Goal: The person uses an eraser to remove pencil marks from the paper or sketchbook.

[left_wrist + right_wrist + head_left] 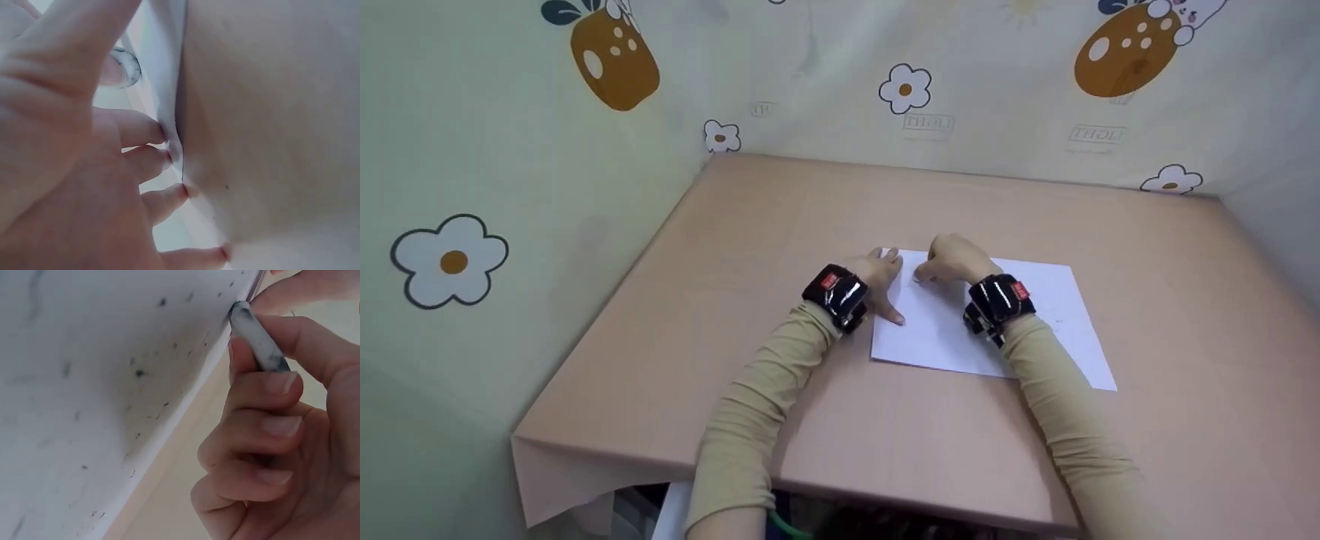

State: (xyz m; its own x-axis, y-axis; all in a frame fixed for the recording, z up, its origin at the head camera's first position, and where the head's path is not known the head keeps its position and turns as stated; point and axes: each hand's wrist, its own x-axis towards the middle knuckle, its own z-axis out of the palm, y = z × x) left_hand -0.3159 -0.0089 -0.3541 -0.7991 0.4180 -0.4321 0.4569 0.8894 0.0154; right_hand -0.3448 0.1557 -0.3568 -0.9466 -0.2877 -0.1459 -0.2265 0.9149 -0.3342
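Observation:
A sheet of white paper (937,337) lies on the table, with dark specks and crumbs on it in the right wrist view. My left hand (879,279) rests on its left edge, fingers spread; two fingertips press the paper while others reach the tabletop in the left wrist view. Near the paper's upper left, my right hand (958,259) pinches a white eraser (256,337) smudged with grey, its other fingers curled into the palm. The eraser's tip meets the paper close to its edge. From above, the right hand hides the eraser.
The table (675,352) has a light wood-coloured cover hanging over its front edge. Patterned curtains with flowers (454,262) close it in at the left and back. Below the front edge, a pale box-like object (673,514) shows beside the left sleeve.

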